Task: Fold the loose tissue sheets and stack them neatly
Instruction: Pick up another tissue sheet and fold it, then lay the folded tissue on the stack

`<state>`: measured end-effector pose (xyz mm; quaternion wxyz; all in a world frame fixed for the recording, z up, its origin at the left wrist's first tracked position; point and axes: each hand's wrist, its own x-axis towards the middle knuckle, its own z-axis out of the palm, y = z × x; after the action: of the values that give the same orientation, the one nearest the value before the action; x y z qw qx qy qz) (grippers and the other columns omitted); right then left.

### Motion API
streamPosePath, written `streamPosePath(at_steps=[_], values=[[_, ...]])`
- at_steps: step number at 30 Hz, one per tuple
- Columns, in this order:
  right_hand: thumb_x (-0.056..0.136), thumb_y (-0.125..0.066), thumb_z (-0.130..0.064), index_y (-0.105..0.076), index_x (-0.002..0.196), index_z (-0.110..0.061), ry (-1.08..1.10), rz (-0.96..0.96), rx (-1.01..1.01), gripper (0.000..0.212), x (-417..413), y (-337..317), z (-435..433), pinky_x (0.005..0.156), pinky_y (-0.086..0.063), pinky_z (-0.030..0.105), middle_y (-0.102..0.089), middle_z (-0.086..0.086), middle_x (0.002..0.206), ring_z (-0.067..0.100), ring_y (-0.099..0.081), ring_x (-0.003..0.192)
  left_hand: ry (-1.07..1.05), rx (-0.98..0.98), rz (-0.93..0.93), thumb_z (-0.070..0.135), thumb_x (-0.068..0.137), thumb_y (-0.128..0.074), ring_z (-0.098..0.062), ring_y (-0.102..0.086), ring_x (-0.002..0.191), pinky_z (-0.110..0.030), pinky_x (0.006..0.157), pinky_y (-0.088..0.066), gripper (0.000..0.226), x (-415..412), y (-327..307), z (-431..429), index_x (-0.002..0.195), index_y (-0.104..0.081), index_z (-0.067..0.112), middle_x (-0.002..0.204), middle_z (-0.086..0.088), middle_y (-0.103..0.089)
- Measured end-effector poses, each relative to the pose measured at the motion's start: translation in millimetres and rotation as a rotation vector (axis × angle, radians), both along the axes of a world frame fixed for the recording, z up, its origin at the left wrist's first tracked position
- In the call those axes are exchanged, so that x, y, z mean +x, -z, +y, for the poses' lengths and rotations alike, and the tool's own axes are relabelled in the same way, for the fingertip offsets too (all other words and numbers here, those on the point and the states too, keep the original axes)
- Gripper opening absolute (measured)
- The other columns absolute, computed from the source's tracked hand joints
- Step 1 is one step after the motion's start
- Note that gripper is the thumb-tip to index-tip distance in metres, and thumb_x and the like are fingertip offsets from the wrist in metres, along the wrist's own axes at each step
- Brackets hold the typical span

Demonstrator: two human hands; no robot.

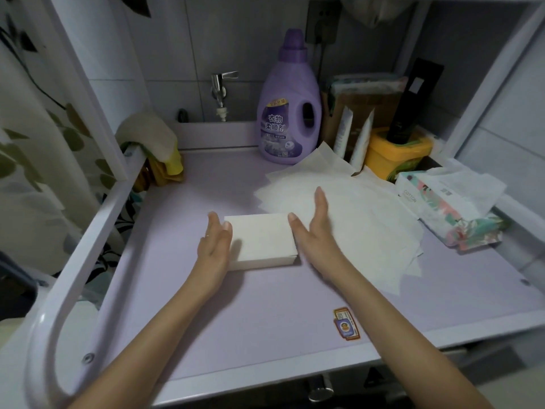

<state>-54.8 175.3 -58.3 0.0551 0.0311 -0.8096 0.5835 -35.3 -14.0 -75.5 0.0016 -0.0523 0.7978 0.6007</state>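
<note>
L hand (213, 246) & R hand (312, 231), flat-open, holding nothing, flank folded tissue stack (261, 240), prob. squaring it; next likely: fetch loose sheet (354, 208) at its right.

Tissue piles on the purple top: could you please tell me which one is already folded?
The compact rectangular stack between the left hand and right hand; the loose sheets beyond the right hand lie spread flat, overlapping and unfolded.

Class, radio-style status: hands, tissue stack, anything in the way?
Left hand and right hand open, flanking folded stack. Loose sheets lie unfolded to its right. Nothing in the way.
</note>
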Motion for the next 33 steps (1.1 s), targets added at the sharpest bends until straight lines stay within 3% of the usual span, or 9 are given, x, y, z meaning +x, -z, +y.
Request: streamPosePath(at_steps=[4, 8, 11, 16, 20, 25, 27, 29, 33], values=[[0.094, -0.058, -0.023, -0.019, 0.151, -0.01, 0.375, 0.1, 0.486, 0.07, -3.7, 1.7, 60.0, 0.121, -0.008, 0.037, -0.015, 0.011, 0.16, 0.026, -0.007, 0.149, 0.009, -0.124, 0.163, 0.04, 0.103, -0.021, 0.014, 0.013, 0.133, -0.023, 0.114, 0.012, 0.056, 8.5, -2.2, 5.3, 0.152, 0.001, 0.026, 0.149, 0.024, 0.0], [0.098, -0.045, -0.044, -0.02, 0.153, -0.015, 0.342, -0.233, 0.843, 0.067, 4.4, 10.3, 125.1, 0.119, -0.005, 0.043, -0.017, 0.005, 0.161, 0.025, -0.011, 0.149, 0.067, -0.287, 0.377, 0.054, 0.093, -0.023, 0.034, 0.018, 0.12, -0.012, 0.11, 0.016, 0.073, 10.7, -2.4, 8.2, 0.151, 0.003, 0.019, 0.151, 0.017, 0.007], [0.097, -0.045, -0.05, -0.023, 0.153, -0.024, 0.232, -0.312, 0.746, 0.065, 8.8, 12.8, 148.3, 0.119, -0.012, 0.046, -0.016, -0.002, 0.162, 0.021, -0.017, 0.148, 0.088, -0.425, 0.484, 0.058, 0.088, -0.016, 0.013, 0.016, 0.139, -0.019, 0.114, 0.016, 0.074, 9.1, -0.5, 6.1, 0.148, 0.008, 0.021, 0.155, 0.012, 0.009], [0.092, -0.049, -0.056, -0.054, 0.136, -0.022, 0.478, -0.171, 0.768, 0.057, -12.5, 6.5, 136.0, 0.111, -0.025, 0.041, -0.044, 0.008, 0.148, 0.028, -0.032, 0.139, 0.102, -0.495, 0.607, 0.048, 0.094, -0.026, -0.005, 0.007, 0.147, -0.024, 0.115, 0.013, 0.069, 10.0, -2.2, 13.5, 0.152, -0.009, 0.014, 0.16, -0.001, -0.006], [0.085, -0.061, -0.058, -0.061, 0.128, -0.022, 0.464, -0.213, 0.621, 0.057, -38.6, -5.2, 117.5, 0.113, -0.015, 0.04, -0.043, 0.009, 0.146, 0.027, -0.024, 0.141, 0.134, -0.478, 0.643, 0.05, 0.097, -0.028, -0.009, 0.002, 0.148, -0.028, 0.117, 0.009, 0.067, 11.1, -6.3, 23.1, 0.15, -0.024, 0.009, 0.16, -0.003, -0.014], [0.077, -0.076, -0.045, -0.071, 0.107, -0.017, 0.517, -0.177, 0.631, 0.041, -56.4, -8.9, 120.0, 0.101, -0.03, 0.035, -0.063, 0.004, 0.122, 0.026, -0.046, 0.125, 0.132, -0.504, 0.698, 0.034, 0.093, -0.039, -0.016, -0.003, 0.149, -0.032, 0.117, 0.007, 0.053, 8.4, -20.6, 30.2, 0.142, -0.032, 0.015, 0.158, -0.001, -0.019], [0.076, -0.079, -0.033, -0.072, 0.085, -0.019, 0.518, -0.157, 0.617, 0.018, -57.1, -11.7, 125.8, 0.098, -0.038, 0.037, -0.067, 0.005, 0.11, 0.028, -0.053, 0.117, 0.124, -0.504, 0.71, 0.03, 0.09, -0.041, -0.016, -0.005, 0.149, -0.032, 0.117, 0.005, 0.05, 8.0, -28.2, 32.2, 0.138, -0.034, 0.018, 0.156, 0.0, -0.023], [0.074, -0.08, -0.024, -0.062, 0.063, -0.027, 0.494, -0.107, 0.589, 0.022, -56.5, -13.5, 129.9, 0.096, -0.043, 0.04, -0.068, 0.004, 0.1, 0.03, -0.055, 0.111, 0.12, -0.487, 0.71, 0.029, 0.087, -0.042, -0.015, -0.006, 0.148, -0.031, 0.116, 0.003, 0.048, 7.1, -33.9, 35.8, 0.134, -0.036, 0.02, 0.153, 0.001, -0.028], [0.083, -0.072, -0.019, -0.06, 0.073, -0.022, 0.438, 0.1, 0.492, 0.016, -53.4, -20.6, 142.3, 0.086, -0.036, 0.028, -0.062, -0.004, 0.098, 0.015, -0.052, 0.106, 0.13, -0.418, 0.708, 0.031, 0.086, -0.043, -0.015, -0.016, 0.146, -0.032, 0.114, -0.011, 0.042, 3.7, -41.6, 45.1, 0.127, -0.041, 0.023, 0.144, 0.003, -0.038]])
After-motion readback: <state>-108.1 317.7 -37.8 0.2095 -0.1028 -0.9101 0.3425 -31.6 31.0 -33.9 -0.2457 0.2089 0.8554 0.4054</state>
